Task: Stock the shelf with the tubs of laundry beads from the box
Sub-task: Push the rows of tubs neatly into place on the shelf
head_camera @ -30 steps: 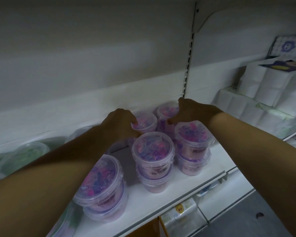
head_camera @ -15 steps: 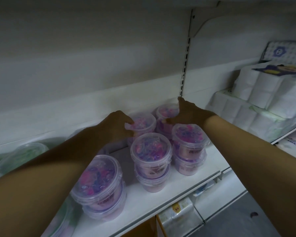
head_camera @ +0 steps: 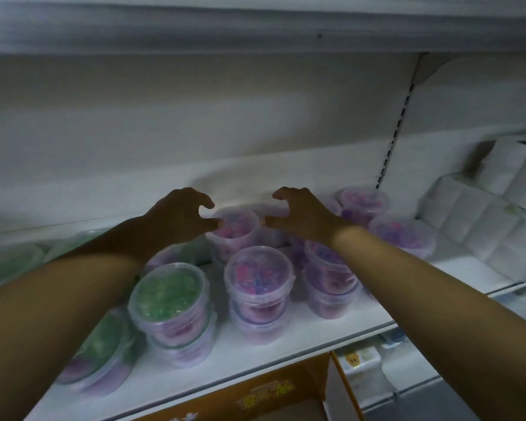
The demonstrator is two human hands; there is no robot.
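Facing the shelf (head_camera: 304, 347), I see green tubs (head_camera: 167, 294) stacked toward its left end, near the front edge. My left hand (head_camera: 176, 220) hovers cupped, fingers loosely curved and grasping nothing, just left of a pink tub (head_camera: 236, 227) by the back wall. My right hand (head_camera: 301, 218) mirrors it on the other side, likewise empty. Blur hides whether either thumb touches the rim. More pink stacks (head_camera: 327, 268) stand further right, then paper rolls (head_camera: 480, 220). I judge this tub placed; next I should go to the box (head_camera: 255, 399) below the front edge for another.
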